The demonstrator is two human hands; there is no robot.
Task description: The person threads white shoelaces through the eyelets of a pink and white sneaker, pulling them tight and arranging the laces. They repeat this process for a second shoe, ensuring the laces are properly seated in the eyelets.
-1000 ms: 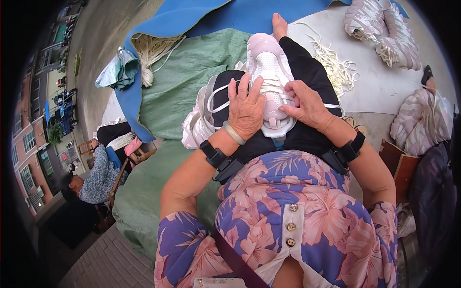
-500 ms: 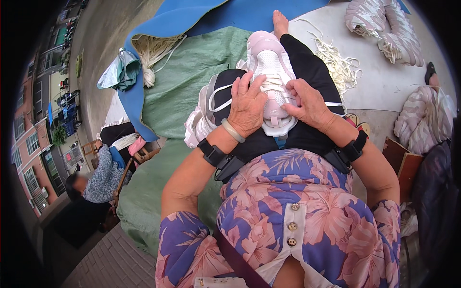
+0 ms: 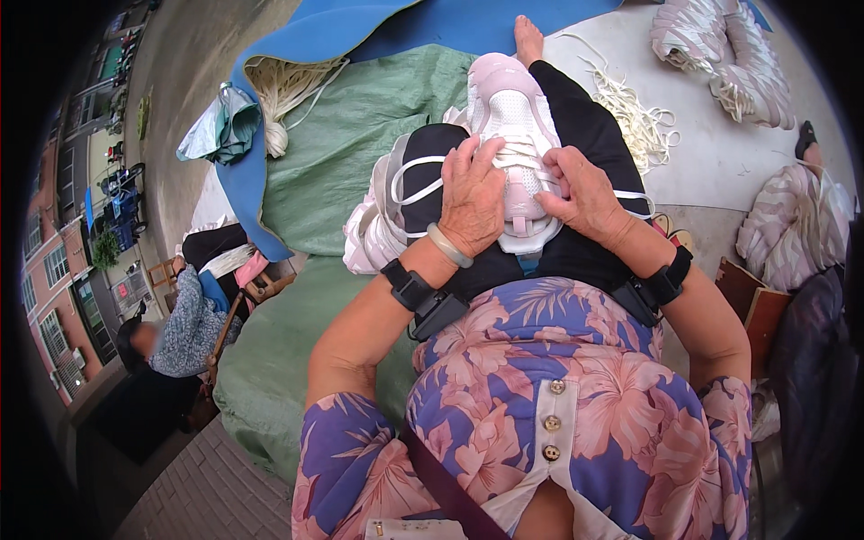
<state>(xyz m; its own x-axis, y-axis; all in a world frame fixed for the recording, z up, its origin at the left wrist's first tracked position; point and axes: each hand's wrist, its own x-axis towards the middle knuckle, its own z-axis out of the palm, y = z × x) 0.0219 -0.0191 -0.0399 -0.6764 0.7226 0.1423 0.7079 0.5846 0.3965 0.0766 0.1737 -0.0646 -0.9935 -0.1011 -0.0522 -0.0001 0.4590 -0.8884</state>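
A pink-and-white sneaker (image 3: 508, 87) rests on my lap, toe pointing away from me. White shoelaces (image 3: 515, 151) cross its upper, and one loose loop bows out to the left over my dark trousers. My left hand (image 3: 472, 196) lies along the shoe's left side, fingers bent and closed at the lacing. On the opposite side my right hand (image 3: 585, 196) has its thumb and forefinger at the lace near the tongue; a lace end trails out to its right. The fingertips partly hide what they pinch.
More pink-and-white shoes lie by my left thigh (image 3: 376, 225), at the upper right (image 3: 688, 34) and at the far right (image 3: 787, 216). Loose laces (image 3: 630, 121) pile beyond my right knee. Green sheeting (image 3: 360, 108) and a blue mat (image 3: 315, 31) spread ahead. Another person (image 3: 193, 328) sits at left.
Both hands and the shoe have shifted very slightly to the right in view. The fingers have moved a little at the lacing; the shoe stays on my lap.
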